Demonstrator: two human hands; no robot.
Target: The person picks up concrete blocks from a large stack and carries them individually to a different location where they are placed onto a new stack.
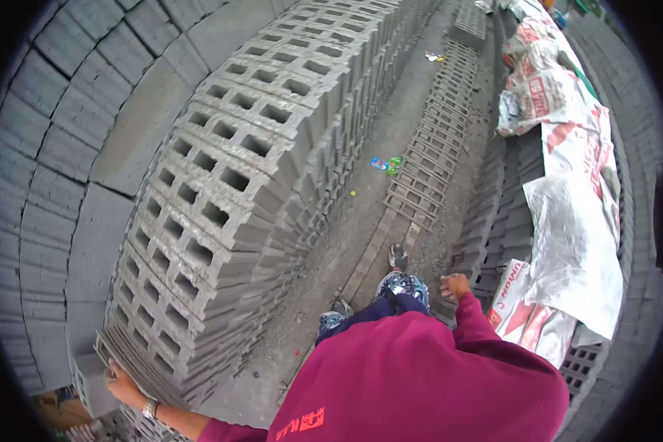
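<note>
My left hand (125, 386), with a metal watch on its wrist, is at the lower left. Its fingers curl against the edge of a stack of thin grey boards (136, 361) leaning at the near end of a long row of hollow concrete blocks (212, 158). How many boards the fingers take in cannot be told. On the other side of my body, my right hand (455, 286) hangs beside my hip with its fingers apart and nothing in it. Nearest to it is a low stack of grey blocks (486, 243).
White and red sacks (560, 177) cover the stack on the right. A line of slatted wooden pallets (431, 147) runs along the ground ahead of my feet. Taller block stacks (74, 147) form a wall on the left. Crumpled wrappers (387, 164) lie in the aisle.
</note>
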